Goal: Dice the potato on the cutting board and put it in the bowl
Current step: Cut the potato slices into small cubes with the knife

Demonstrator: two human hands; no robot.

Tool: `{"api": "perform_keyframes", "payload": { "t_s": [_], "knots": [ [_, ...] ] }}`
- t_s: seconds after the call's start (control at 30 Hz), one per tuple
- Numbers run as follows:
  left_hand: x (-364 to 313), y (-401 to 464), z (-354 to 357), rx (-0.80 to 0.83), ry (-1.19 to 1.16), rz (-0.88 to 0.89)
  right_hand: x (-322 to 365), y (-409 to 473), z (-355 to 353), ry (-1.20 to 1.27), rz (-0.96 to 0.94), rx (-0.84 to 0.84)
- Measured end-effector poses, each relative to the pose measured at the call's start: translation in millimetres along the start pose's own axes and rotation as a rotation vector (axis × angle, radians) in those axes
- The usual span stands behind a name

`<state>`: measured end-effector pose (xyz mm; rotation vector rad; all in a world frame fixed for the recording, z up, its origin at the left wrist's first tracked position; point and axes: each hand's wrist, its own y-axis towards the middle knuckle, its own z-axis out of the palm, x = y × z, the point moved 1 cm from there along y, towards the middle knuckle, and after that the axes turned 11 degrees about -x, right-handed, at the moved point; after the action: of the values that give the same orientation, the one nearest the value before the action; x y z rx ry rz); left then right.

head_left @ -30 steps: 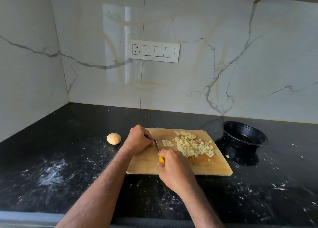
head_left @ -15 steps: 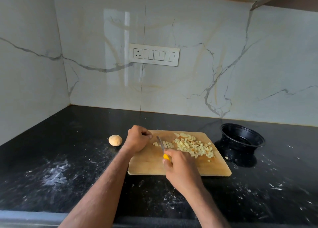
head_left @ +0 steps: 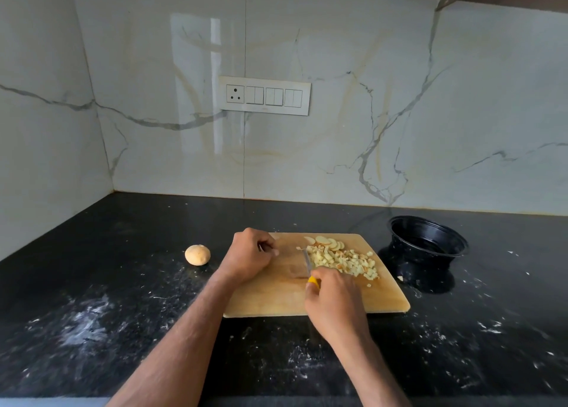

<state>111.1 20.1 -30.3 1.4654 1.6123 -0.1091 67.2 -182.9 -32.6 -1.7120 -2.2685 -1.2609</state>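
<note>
A wooden cutting board (head_left: 276, 302) lies on the black counter. On its far right part sits a heap of diced potato (head_left: 344, 260), with a few round slices (head_left: 327, 242) behind it. My right hand (head_left: 333, 302) grips a yellow-handled knife (head_left: 307, 265); its blade stands against the left edge of the heap. My left hand (head_left: 249, 257) rests on the board's left part with fingers curled; nothing shows in it. A black bowl (head_left: 428, 240) stands right of the board, and no potato shows inside it.
A whole potato (head_left: 197, 254) lies on the counter left of the board. A stray potato bit (head_left: 400, 278) lies between board and bowl. White specks dust the black counter (head_left: 92, 314). Marble walls rise at the back and left.
The knife has swept right, pushing the small cut strips into the diced heap. My left hand stays at the board's left, fingers curled.
</note>
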Motion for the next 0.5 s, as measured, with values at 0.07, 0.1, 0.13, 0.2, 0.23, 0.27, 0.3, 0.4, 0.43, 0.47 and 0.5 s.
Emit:
{"api": "perform_keyframes", "payload": {
  "t_s": [0.07, 0.1, 0.13, 0.2, 0.23, 0.27, 0.3, 0.4, 0.43, 0.47, 0.5],
  "knots": [
    [-8, -3, 2, 0.019, -0.004, 0.044, -1, 1, -2, 0.022, 0.004, 0.012],
    [-11, -4, 3, 0.023, -0.005, 0.053, 1, 0, -2, 0.018, -0.016, 0.02],
    [-13, -5, 4, 0.023, -0.005, 0.053, 2, 0, -1, 0.003, -0.044, 0.031],
    [-15, -6, 4, 0.027, 0.003, 0.042, 5, -2, 2, -0.018, -0.082, 0.061],
    [-15, -6, 3, 0.035, 0.008, 0.038, 5, -2, 3, -0.016, -0.091, 0.076],
    [-15, -6, 3, 0.044, 0.015, 0.038, 5, -2, 4, -0.008, -0.096, 0.09],
    [-14, -6, 3, 0.051, 0.021, 0.04, 5, 0, 4, 0.004, -0.093, 0.105],
    [-12, -7, 5, 0.07, 0.024, 0.042, 3, 5, 3, 0.078, -0.023, 0.179],
    [-12, -7, 6, 0.076, 0.025, 0.04, 1, 6, 3, 0.118, 0.015, 0.203],
    [-12, -7, 7, 0.079, 0.024, 0.035, -2, 6, 2, 0.157, 0.051, 0.216],
    [-13, -7, 8, 0.077, 0.02, 0.026, -3, 7, 1, 0.188, 0.072, 0.225]
  ]
}}
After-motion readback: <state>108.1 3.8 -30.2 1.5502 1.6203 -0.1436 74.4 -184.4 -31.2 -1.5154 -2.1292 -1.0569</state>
